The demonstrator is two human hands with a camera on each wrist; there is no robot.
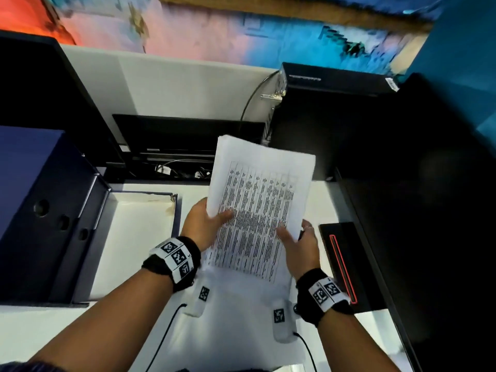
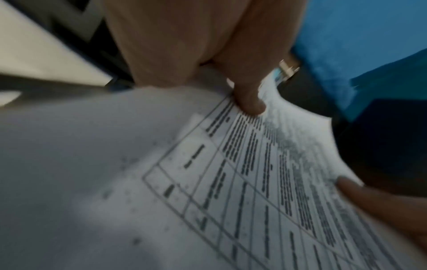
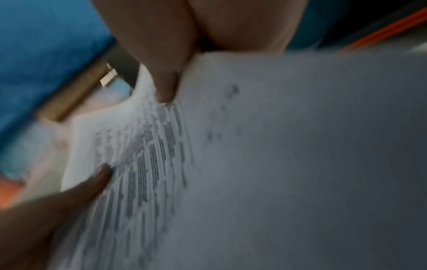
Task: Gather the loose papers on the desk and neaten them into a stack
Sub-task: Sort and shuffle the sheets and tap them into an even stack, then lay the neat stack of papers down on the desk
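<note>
- Left hand (image 1: 200, 226) pinches the papers (image 1: 257, 210) at their left edge, thumb on top.
- Right hand (image 1: 300, 245) pinches the right edge, above the desk (image 1: 241, 331).

An office workstation: a white desk (image 1: 67, 326) with a partition (image 1: 171, 84) behind, a black computer tower (image 1: 335, 116), a monitor (image 1: 174, 135), cables and blue file boxes (image 1: 40, 210).

Both forearms are bare. Each wrist wears a black fabric band (image 1: 171, 260) carrying white blocks printed with square black-and-white markers (image 1: 328, 291). Thin black cables (image 1: 163, 336) run from white marker-tagged pods below the wrists.
</note>
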